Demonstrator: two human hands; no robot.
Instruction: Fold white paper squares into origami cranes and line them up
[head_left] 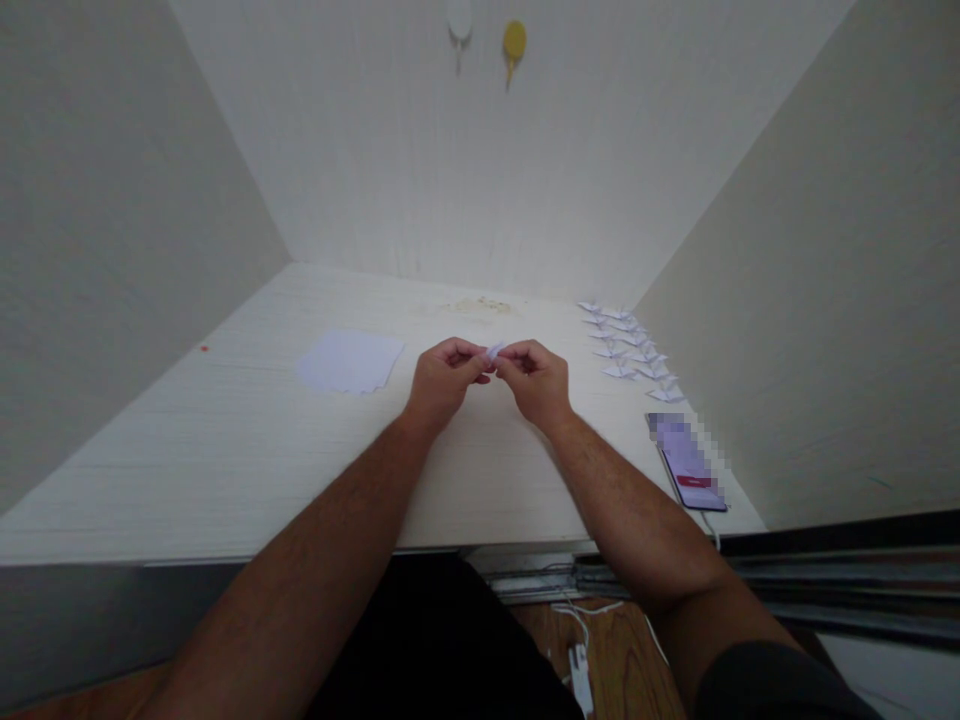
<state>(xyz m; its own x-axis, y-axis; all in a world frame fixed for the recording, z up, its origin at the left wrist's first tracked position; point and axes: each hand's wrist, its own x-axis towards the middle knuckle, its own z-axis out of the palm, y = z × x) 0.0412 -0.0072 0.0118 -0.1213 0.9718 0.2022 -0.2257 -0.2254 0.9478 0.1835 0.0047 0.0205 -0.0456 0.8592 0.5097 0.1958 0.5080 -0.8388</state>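
Observation:
Both hands meet over the middle of the pale wooden desk [225, 450]. My left hand [442, 378] and my right hand [534, 380] pinch a small folded piece of white paper [494, 351] between their fingertips, held just above the desk. Only a small corner of the paper shows between the fingers. A loose stack of white paper sheets [349, 361] lies on the desk to the left of my left hand.
Several small folded white paper figures [630, 345] lie in rows at the desk's back right. A phone [686, 460] with a lit screen lies near the right front edge, a cable hanging from it. Walls enclose the desk on three sides, with two hooks [514, 42] on the back wall.

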